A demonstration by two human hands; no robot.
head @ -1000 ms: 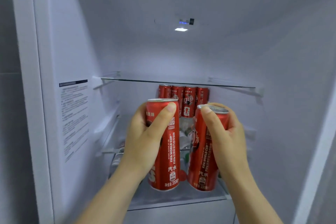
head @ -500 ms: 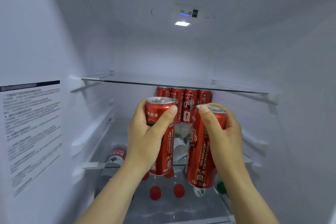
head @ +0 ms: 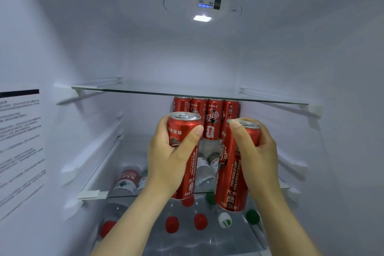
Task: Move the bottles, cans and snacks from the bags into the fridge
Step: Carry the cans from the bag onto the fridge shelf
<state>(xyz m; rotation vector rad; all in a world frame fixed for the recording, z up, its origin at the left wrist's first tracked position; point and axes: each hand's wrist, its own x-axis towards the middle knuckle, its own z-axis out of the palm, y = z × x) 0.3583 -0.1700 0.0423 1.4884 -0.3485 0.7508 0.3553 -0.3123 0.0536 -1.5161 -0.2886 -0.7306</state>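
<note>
Both my hands are inside the open fridge, each gripping a tall red cola can upright. My left hand (head: 168,158) wraps the left can (head: 184,131), thumb across its front. My right hand (head: 257,154) holds the right can (head: 234,172) near its top rim. Both cans hover in front of the middle glass shelf (head: 97,193). A row of several red cans (head: 207,118) stands at the back of that shelf, just beyond my hands.
An upper glass shelf (head: 145,92) spans the fridge above the cans with nothing seen on it. Water bottles (head: 126,181) lie below the middle shelf, red, green and white caps (head: 200,221) facing me. A label sheet (head: 18,137) covers the left wall. A ceiling light (head: 202,18) glows.
My view and both hands have moved deeper into the fridge. The two cans have come closer to the row at the back and sit slightly higher against the middle shelf.
</note>
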